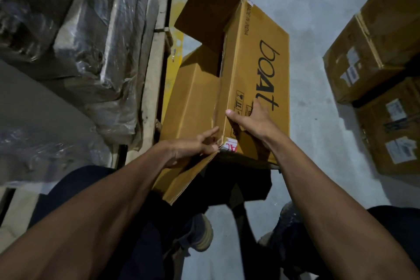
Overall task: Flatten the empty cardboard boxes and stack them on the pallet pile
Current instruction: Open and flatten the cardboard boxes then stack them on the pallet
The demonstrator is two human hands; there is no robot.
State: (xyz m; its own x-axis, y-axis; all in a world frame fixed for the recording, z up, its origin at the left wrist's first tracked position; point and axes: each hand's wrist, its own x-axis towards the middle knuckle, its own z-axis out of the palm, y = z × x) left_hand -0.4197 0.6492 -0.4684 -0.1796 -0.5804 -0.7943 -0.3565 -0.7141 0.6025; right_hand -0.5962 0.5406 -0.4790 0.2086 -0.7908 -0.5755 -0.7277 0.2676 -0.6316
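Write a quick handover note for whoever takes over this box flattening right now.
Left hand: fingers on the near corner seam of the printed cardboard box, by the loose near flap.
Right hand: thumb and fingers grip the box's printed panel.
The box is held above the floor, still three-dimensional, far flaps open.
The plastic-wrapped pallet pile is on the left; two taped, labelled cartons sit on the right.
Done: box in hand and opened.
Left: collapse it flat, stack it on the pile.
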